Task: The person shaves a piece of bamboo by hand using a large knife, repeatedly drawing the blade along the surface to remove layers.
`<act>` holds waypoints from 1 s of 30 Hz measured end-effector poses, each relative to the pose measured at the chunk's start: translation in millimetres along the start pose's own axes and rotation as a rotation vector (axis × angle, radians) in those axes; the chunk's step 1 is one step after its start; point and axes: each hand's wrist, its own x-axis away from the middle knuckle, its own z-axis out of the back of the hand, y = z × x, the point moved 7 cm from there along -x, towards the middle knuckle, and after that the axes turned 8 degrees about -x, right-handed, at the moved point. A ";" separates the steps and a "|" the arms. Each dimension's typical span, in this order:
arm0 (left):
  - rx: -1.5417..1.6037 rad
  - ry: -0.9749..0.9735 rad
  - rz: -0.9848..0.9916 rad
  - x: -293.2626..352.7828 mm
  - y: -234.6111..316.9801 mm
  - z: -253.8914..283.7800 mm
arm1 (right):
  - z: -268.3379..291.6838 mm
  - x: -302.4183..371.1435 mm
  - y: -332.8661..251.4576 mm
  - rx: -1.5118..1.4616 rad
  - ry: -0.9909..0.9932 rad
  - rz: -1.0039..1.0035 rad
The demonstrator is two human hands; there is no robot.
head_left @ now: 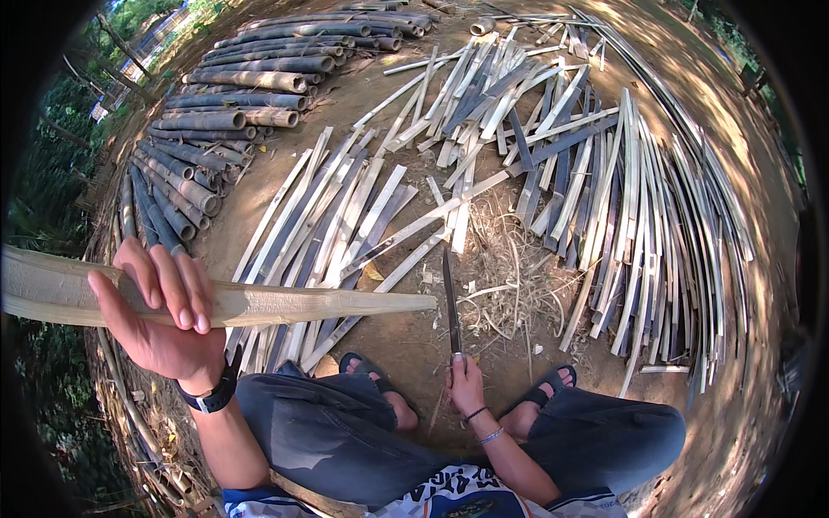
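A long split bamboo strip [285, 304] lies across my left hand [168, 306], running from the left rim of the view to a narrow end right of centre. My left fingers curl over it from above, with the thumb on its left part and the palm beneath. In my right hand [465, 386], between my knees, is a long, dark-bladed knife [451, 298]. Its blade points up and away from me, just right of the strip's narrow end and apart from it. My right fingers are wrapped round its handle.
Split bamboo strips [345, 203] lie on the ground ahead, with a large fan of thin strips [648, 233] at right. Whole bamboo poles [259, 82] are stacked at far left. Pale shavings [514, 289] litter the dirt beyond my sandalled feet [384, 384].
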 end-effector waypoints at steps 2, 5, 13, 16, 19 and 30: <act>-0.015 0.015 0.003 2.3 0.3 3.2 | -6.1 10.1 -40.4 -0.096 -0.027 0.116; 0.001 -0.006 -0.001 -0.7 -2.0 -1.6 | -2.7 8.6 -20.2 -0.140 0.044 0.243; 0.012 -0.122 0.007 0.5 0.0 -15.1 | -16.3 6.9 3.2 -0.117 -0.004 -0.081; -0.015 -0.108 0.001 2.8 1.2 -13.7 | -13.9 10.6 -44.6 -0.189 0.009 0.154; -0.005 -0.127 0.001 1.8 0.9 -15.5 | -11.1 8.9 -11.4 -0.109 0.030 0.083; -0.042 -0.101 -0.004 8.2 3.8 -11.2 | -15.2 12.0 -26.7 -0.151 0.045 0.201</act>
